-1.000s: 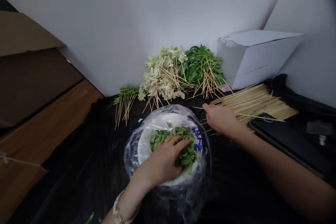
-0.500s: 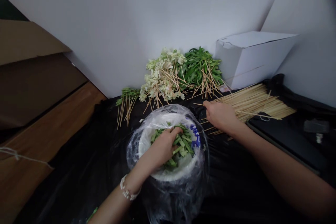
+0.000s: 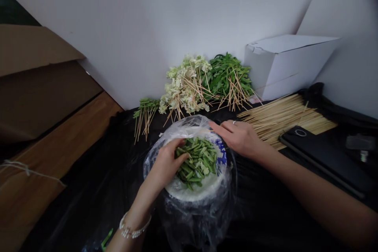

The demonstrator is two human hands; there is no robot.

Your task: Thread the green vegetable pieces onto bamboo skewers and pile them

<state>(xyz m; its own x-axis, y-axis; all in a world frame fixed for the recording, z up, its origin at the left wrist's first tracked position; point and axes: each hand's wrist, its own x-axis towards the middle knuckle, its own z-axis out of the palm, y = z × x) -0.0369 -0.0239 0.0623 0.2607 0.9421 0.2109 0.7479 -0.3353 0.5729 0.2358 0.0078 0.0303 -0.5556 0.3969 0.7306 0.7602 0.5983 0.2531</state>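
Observation:
A white bowl (image 3: 189, 196) with a blue pattern, lined with a clear plastic bag (image 3: 196, 220), holds cut green vegetable pieces (image 3: 199, 159). Over its left side is my left hand (image 3: 169, 161), thumb and fingers apart at the edge of the pieces; no piece shows clearly in its grasp. My right hand (image 3: 238, 136), with a ring, is at the bowl's back right rim. Its fingers are closed around a thin bamboo skewer (image 3: 206, 130), whose tip points left over the bowl and is hard to make out.
Behind the bowl lie skewered green stalks (image 3: 147, 104), pale leafy pieces (image 3: 184, 82) and green leaves (image 3: 227, 73). Loose skewers (image 3: 283, 116) are spread at right, beside a black phone (image 3: 319, 157). A white box (image 3: 295, 65) stands against the wall; a cardboard box (image 3: 38, 94) is at left.
My right hand has moved left from the loose skewers to the bowl's rim, bringing a skewer. My left hand has drawn back left, uncovering more of the green pieces.

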